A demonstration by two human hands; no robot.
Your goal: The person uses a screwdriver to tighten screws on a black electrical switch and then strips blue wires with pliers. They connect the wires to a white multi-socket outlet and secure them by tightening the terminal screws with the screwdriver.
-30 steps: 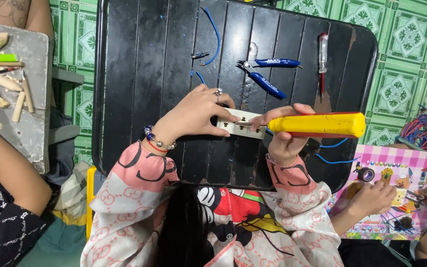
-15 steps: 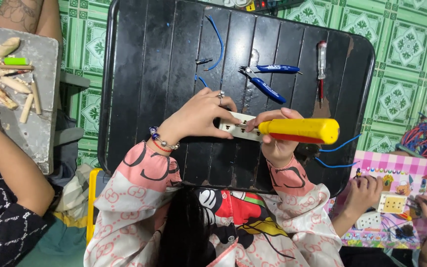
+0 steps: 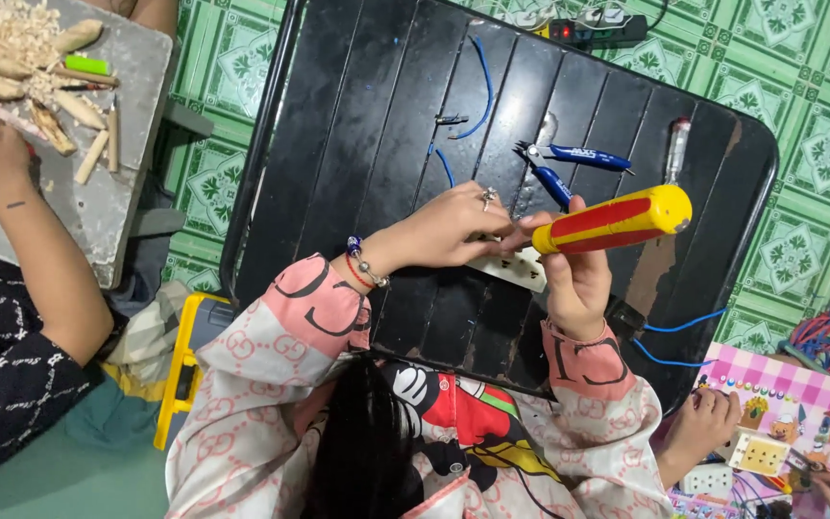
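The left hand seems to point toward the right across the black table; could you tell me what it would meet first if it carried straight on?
Probably the right hand gripping the yellow and red screwdriver; the left hand fingertips already look almost against it, above the white socket plate.

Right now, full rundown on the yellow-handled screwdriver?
The screwdriver has a thick yellow handle with a red stripe, plastic by its look. It lies nearly level above the black table, butt end up-right. The right hand grips its front end; the shaft is hidden. Its tip end meets the white socket plate, steadied by the left hand.

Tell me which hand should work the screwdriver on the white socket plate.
Right: the right hand grips the yellow-and-red screwdriver over the white socket plate, while the left hand holds that plate.
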